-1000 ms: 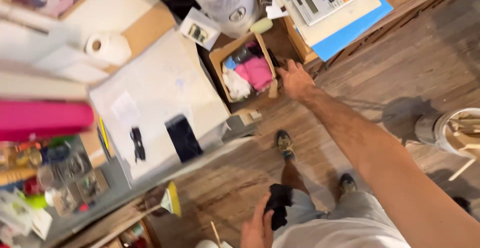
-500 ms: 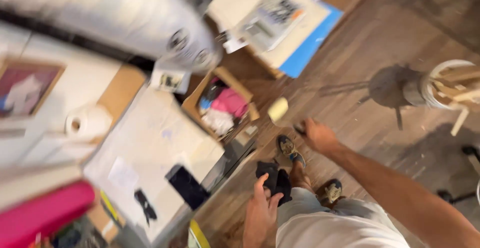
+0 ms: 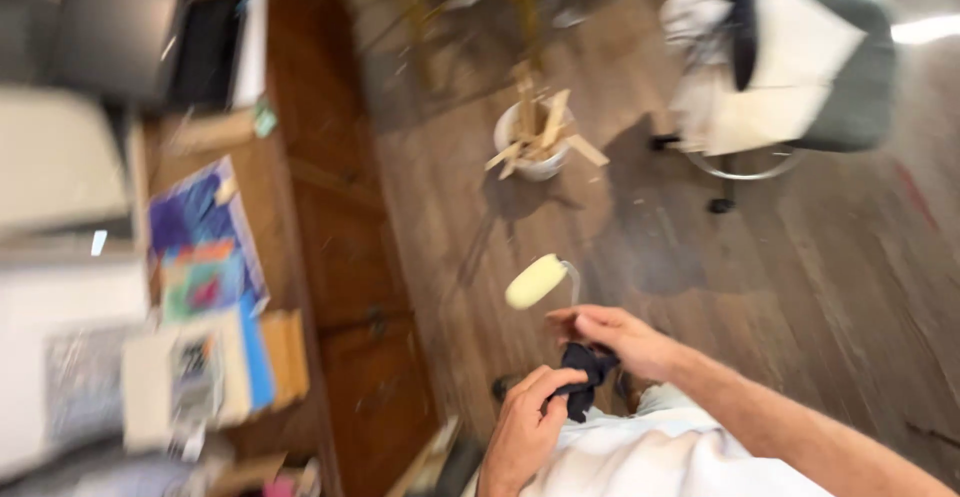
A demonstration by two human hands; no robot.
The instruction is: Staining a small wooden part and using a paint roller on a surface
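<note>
On the far left we see a wooden surface (image 3: 300, 257) strewn with colourful papers (image 3: 200, 247), all badly blurred. Moving right, our left hand (image 3: 525, 427) is closed around a dark cloth (image 3: 583, 377), held low against our light shirt. A small paint roller (image 3: 537, 281) with a pale yellow sleeve sticks up just above, its wire frame running down into our right hand (image 3: 620, 342), whose fingers are curled narrow around the handle and touch the cloth too. Further right stand a white bucket of wood scraps (image 3: 535, 137) and a grey chair (image 3: 800, 67) on the plank floor. We judge the cloth could snag the roller frame, or any wet paint could smear the shirt, since everything sits so close together.
</note>
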